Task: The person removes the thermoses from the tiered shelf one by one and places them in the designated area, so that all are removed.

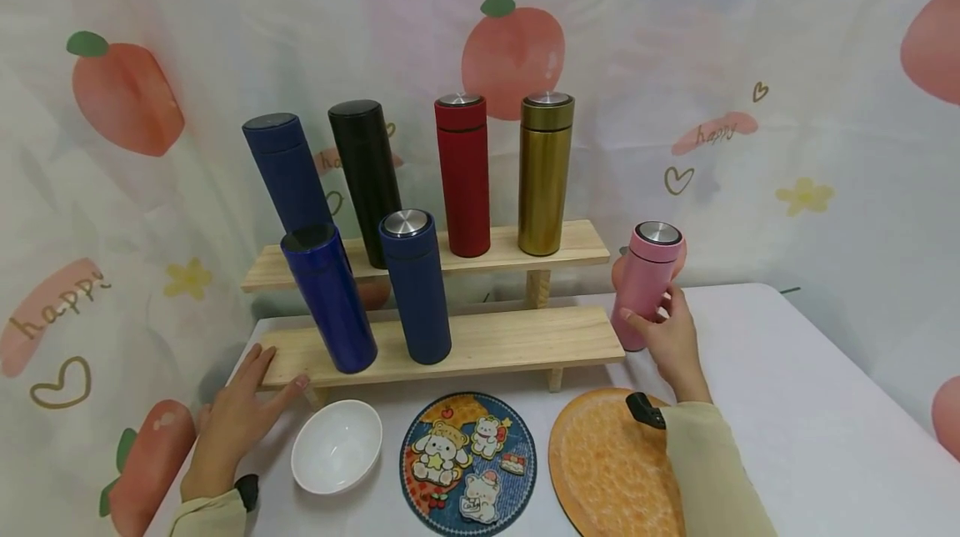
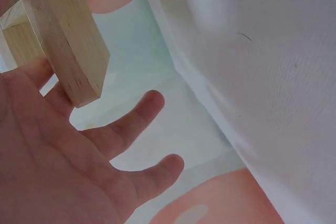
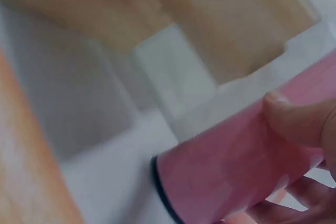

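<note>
My right hand (image 1: 670, 338) grips a pink thermos bottle (image 1: 647, 287) with a silver lid, just beyond the right end of the lower wooden shelf (image 1: 517, 338). In the right wrist view the thumb lies along the pink bottle (image 3: 231, 166), its dark-rimmed base toward the white cloth. My left hand (image 1: 238, 412) rests at the shelf's left end, fingers spread and mostly straight; the left wrist view has the board end (image 2: 68, 40) against them. On that lower shelf stand a glossy blue bottle (image 1: 330, 299) and a matte navy bottle (image 1: 416, 291).
The upper shelf (image 1: 502, 243) bears a navy bottle (image 1: 288, 170), a black one (image 1: 366, 183), a red one (image 1: 462, 178) and a gold one (image 1: 546, 178). In front lie a white bowl (image 1: 337, 447), a cartoon round mat (image 1: 468, 470) and a bread-patterned mat (image 1: 611, 470).
</note>
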The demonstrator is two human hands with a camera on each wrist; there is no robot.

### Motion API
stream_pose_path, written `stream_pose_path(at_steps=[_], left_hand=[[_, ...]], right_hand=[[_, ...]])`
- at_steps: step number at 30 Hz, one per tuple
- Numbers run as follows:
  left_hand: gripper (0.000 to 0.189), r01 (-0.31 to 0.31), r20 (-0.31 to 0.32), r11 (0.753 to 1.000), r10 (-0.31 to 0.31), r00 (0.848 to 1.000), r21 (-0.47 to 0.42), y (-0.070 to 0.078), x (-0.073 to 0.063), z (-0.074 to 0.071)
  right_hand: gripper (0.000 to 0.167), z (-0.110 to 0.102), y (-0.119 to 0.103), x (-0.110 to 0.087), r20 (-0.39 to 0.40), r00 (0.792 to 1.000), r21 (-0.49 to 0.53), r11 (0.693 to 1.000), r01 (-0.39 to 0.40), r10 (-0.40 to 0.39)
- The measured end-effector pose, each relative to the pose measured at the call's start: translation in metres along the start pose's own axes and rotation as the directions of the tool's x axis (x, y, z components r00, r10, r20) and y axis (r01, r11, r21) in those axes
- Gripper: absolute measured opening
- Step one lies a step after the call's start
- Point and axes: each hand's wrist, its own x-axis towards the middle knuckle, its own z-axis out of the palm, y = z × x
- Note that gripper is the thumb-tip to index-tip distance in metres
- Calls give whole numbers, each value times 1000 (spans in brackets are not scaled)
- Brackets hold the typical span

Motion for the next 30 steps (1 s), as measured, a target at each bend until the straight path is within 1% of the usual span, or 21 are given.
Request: stream_pose_path(at_steps=[4,7,13,16,20,22,30], left_hand=[[109,8,4,1000,-8,1000,1,-1,1,-1],[109,8,8,1000,-8,1000,-6,-2,1,0],[107,-5,-3,1000,5,1000,-18,-1,1,0],[107,-4,-3,1000,4,1000,-19,-2,1,0],[106,-5,-7,1000,5,1000,-23,-2,1,2],[106,-4,-7,1000,4,1000,-23,-2,0,2],[104,-8,-20,1000,7,1000,-20,-2,-1,3]], right_hand=[[91,-2,2,0,37,999,-126,992,14,-10],[92,-3,4,2,68,997,-165,986,34,-23],[93,-5,9,18,113,991,-172,981,88,-70],[91,-4,10,28,118,989,-178,979,104,-83],[83,-2,11,38,117,987,-181,975,129,-109],[83,0,12,43,119,986,-176,975,137,-117],[84,6,15,59,127,988,-150,983,105,-86]])
